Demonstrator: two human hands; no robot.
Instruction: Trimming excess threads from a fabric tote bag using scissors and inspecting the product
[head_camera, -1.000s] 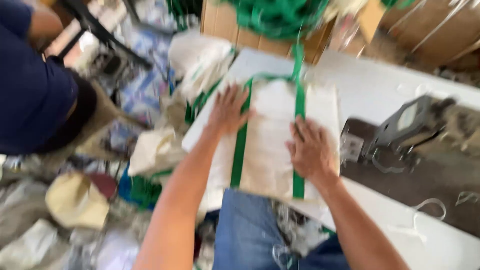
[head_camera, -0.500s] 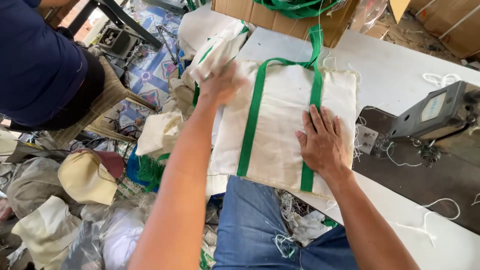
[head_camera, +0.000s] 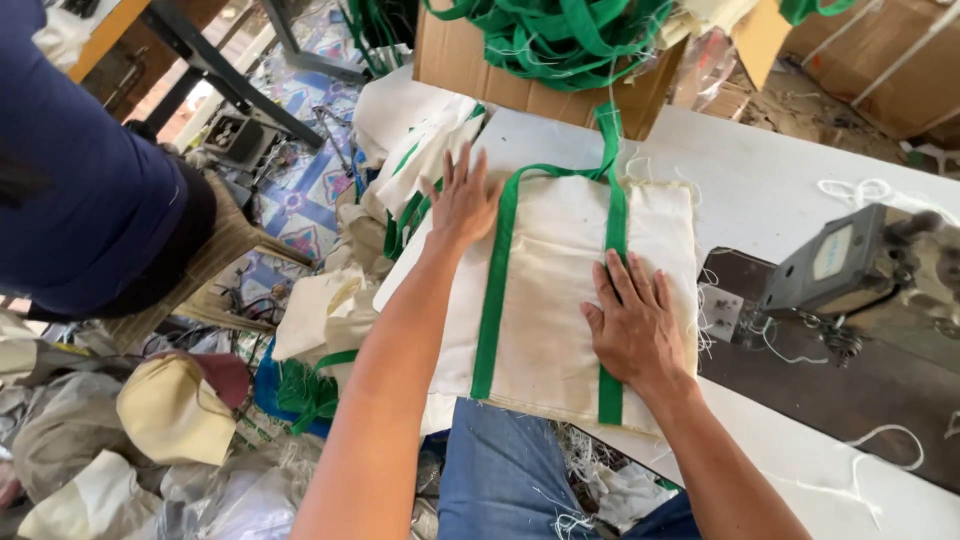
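Cream cloth bag (head_camera: 550, 300) lies flat at frame centre on the white counter (head_camera: 790, 190), lower edge hanging just past the counter's near edge. Fabric looks coarse, woven, slightly soiled; edges frayed with loose threads. Two green webbing straps (head_camera: 492, 300) run lengthwise down the bag and join in a loop handle at the top, pointing to the cardboard box (head_camera: 520, 70)

Left hand (head_camera: 462, 205): open, palm down, fingers spread, pressing the bag's upper left corner, just beside a pile of folded cream-and-green bags (head_camera: 420, 150) at the counter's left end

Right hand (head_camera: 632, 325): open, flat, fingers together-ish, resting on the bag's lower right part, over the right strap. Neither hand grips anything

Box at top centre is brown corrugated card, filled with a tangled heap of green webbing (head_camera: 560, 35)

Right of frame: grey metal sewing machine (head_camera: 860, 265), boxy head, sits on a dark brown panel set in the counter; white thread scraps scattered around it

Lower centre: blue denim on the person's lap (head_camera: 510, 480)

Left of frame: another person in a dark blue shirt (head_camera: 90, 190), seated; floor below cluttered with cream cloth pieces (head_camera: 175, 410) and plastic wrap; patterned blue floor tiles (head_camera: 300, 200) upper left
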